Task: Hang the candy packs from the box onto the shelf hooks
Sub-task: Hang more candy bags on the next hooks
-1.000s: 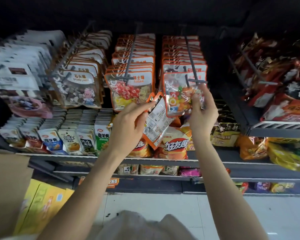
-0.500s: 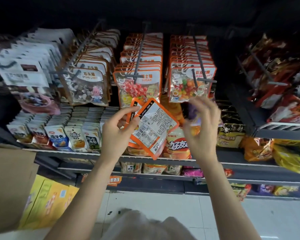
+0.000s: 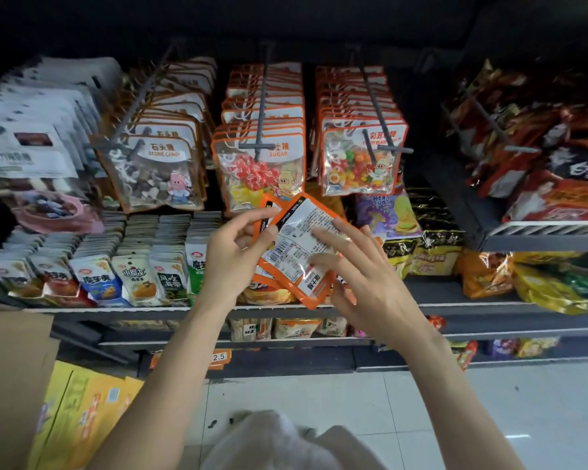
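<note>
My left hand (image 3: 236, 256) grips a small stack of orange-edged candy packs (image 3: 296, 245) by their left edge, white back labels facing me, below the hooks. My right hand (image 3: 367, 279) lies with spread, straight fingers on the top pack's label. Above, three hooks carry full rows: stone candy packs (image 3: 157, 171) on the left hook (image 3: 133, 113), red sugar candy packs (image 3: 262, 174) on the middle hook (image 3: 261, 130), and coloured bean packs (image 3: 360, 161) on the right hook (image 3: 377, 123). A brown cardboard box (image 3: 11, 385) shows at the bottom left.
Small snack sachets (image 3: 99, 276) line the shelf (image 3: 472, 305) below the hooks, with chip bags (image 3: 431, 245) to the right. Red snack bags (image 3: 540, 164) fill the right bay. Yellow cartons (image 3: 82, 422) lie on the tiled floor (image 3: 353, 401) beside the box.
My right hand let go of the coloured bean pack, which now hangs on the right hook, and came down onto the packs in my left hand. My left hand tilted the stack flatter.
</note>
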